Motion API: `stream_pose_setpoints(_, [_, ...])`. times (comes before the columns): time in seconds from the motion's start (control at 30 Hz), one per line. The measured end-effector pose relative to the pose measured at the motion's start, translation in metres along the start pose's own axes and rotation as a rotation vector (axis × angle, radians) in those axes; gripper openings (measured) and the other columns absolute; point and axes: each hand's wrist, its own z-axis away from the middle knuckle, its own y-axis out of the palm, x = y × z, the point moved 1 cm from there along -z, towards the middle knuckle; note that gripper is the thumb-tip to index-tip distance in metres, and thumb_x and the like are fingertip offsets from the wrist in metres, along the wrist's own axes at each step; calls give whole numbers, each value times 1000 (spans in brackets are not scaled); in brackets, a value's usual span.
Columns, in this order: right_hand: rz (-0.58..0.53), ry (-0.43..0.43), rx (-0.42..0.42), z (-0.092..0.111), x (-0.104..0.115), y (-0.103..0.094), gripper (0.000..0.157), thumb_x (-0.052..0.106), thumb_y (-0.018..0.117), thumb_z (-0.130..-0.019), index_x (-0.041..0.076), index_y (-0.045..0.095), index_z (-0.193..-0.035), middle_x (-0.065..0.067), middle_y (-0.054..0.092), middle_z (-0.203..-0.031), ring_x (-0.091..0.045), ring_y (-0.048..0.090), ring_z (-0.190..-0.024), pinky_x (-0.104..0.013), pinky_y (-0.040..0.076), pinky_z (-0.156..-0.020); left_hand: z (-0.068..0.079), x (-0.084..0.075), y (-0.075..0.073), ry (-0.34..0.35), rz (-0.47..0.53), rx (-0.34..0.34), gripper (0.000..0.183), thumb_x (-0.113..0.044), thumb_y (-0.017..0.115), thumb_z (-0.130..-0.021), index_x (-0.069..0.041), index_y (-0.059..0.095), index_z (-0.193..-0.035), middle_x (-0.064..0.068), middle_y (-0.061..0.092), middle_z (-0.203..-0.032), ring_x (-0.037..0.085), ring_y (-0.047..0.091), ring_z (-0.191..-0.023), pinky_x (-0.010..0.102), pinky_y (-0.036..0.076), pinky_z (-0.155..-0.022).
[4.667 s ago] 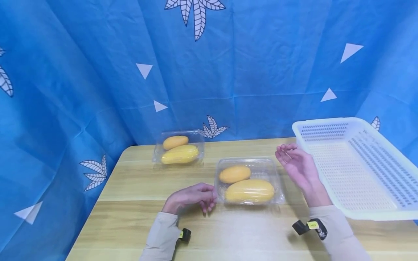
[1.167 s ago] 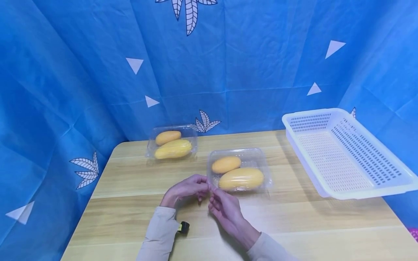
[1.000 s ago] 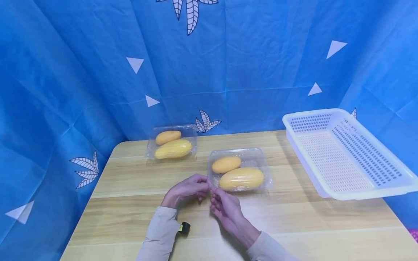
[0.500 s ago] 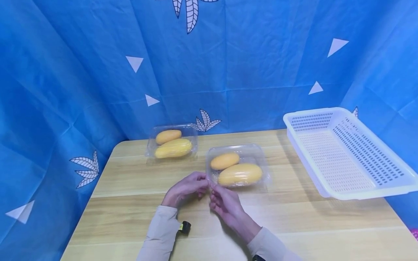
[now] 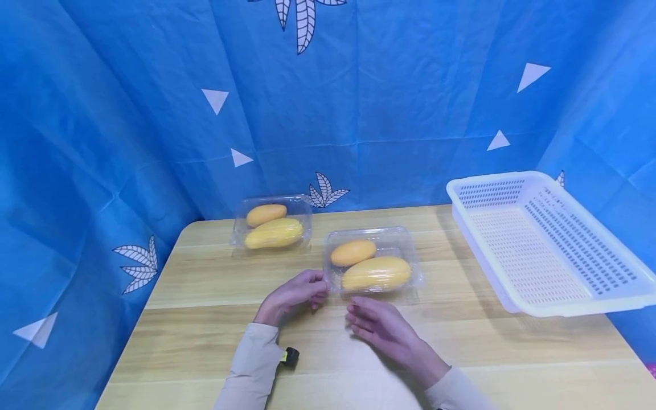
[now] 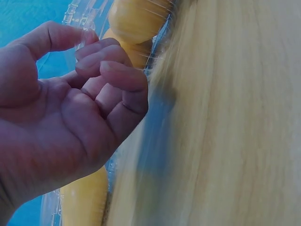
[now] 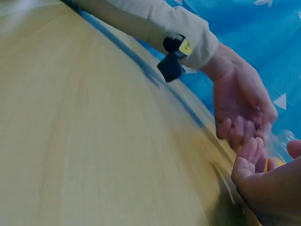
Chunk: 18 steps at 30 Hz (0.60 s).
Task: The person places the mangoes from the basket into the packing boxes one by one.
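Note:
A clear plastic clamshell box (image 5: 397,238) stands mid-table with a small orange-yellow oval fruit (image 5: 353,253) and a larger yellow oblong fruit (image 5: 377,274) inside. At its near left corner, my left hand (image 5: 292,296) pinches the plastic edge; thumb and forefinger meet on it in the left wrist view, the other fingers curled. My right hand (image 5: 386,330) is just in front of the box, fingers loosely bent and holding nothing. In the right wrist view, the right hand (image 7: 277,193) appears below the left hand (image 7: 242,99).
A second clear box (image 5: 302,208) with two yellow fruits sits at the back left. On the right is a white perforated basket (image 5: 523,250). A blue curtain (image 5: 400,102) hangs behind the wooden table (image 5: 205,290).
The right hand came from beside the basket to the box's near left corner, then let go and drew back rightward. The left hand stays at that corner. The head view shifted slightly.

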Motion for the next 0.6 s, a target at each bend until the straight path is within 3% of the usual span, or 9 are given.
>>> stream_pose_setpoints(0.33, [20, -44, -86, 22, 26, -36, 38, 16, 60, -92, -4, 50, -123, -19, 57, -119, -28, 56, -109, -40, 37, -103, -3, 0, 0, 1, 7, 5, 9, -8, 49, -90, -6, 46, -81, 4, 43, -70, 18, 42, -62, 30, 43, -59])
stream_pose_setpoints(0.6, [79, -94, -77, 34, 43, -56, 40, 14, 54, -95, -6, 43, -128, -20, 53, -125, -30, 52, -116, -41, 34, -105, 0, 2, -2, 8, 23, -1, 9, -12, 51, -92, -3, 51, -88, 10, 55, -76, 20, 53, -66, 30, 46, -60])
